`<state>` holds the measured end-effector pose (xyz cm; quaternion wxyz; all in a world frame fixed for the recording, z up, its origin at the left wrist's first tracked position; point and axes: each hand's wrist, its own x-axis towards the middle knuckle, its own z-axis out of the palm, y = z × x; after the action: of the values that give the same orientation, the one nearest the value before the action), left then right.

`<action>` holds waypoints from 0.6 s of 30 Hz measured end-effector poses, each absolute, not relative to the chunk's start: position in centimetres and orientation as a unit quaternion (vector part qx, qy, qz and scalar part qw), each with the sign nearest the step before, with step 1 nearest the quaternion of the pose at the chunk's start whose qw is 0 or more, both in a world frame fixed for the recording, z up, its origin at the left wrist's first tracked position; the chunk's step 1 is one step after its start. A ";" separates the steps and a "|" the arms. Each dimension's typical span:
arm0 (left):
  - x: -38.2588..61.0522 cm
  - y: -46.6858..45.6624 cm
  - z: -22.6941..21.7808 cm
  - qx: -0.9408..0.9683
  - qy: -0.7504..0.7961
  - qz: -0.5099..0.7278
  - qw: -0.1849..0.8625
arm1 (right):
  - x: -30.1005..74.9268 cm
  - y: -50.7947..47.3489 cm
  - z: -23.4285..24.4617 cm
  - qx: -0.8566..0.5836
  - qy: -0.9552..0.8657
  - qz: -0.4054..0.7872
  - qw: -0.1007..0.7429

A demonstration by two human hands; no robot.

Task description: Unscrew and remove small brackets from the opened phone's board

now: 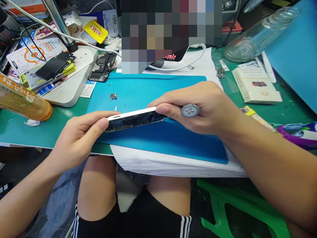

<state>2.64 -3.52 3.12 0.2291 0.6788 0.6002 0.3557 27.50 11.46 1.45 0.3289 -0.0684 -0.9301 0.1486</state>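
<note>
An opened smartphone (pixel 135 120) is held level above the blue work mat (pixel 198 143); its white side edge and dark inside face me. My left hand (pixel 76 138) pinches its left end between thumb and fingers. On the right end, my right hand (pixel 198 105) is closed with thumb and forefinger. Sticking out of that same hand is a round grey cap with a cross mark, probably the end of a screwdriver (pixel 190 111); its shaft is hidden. A small metal phone part (pixel 113 96) and a few tiny pieces lie on the mat behind the phone.
Behind the mat lies another opened phone (pixel 102 67), beside a white device (pixel 85 59) piled with boxes. An orange drink bottle (pixel 27 99) stands left. To the right are a white cigarette box (pixel 256 85) and a tilted glass jar (pixel 260 34). A green stool (pixel 242 205) is below.
</note>
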 end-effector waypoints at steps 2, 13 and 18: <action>3.0 -3.5 3.2 0.679 0.597 0.387 0.184 | 27.3 11.1 1.4 -0.085 -0.918 0.128 0.366; 1.8 -2.6 2.8 0.754 0.541 0.358 0.104 | 27.6 11.8 1.2 -0.086 -0.932 0.072 0.343; 1.5 -2.8 2.9 0.768 0.508 0.371 0.120 | 27.5 11.6 1.3 -0.071 -0.937 0.075 0.335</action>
<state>1.54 -2.80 2.94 0.1200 0.7679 0.5083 0.3710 27.49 11.56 1.29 0.3349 -0.0706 -0.9366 0.0746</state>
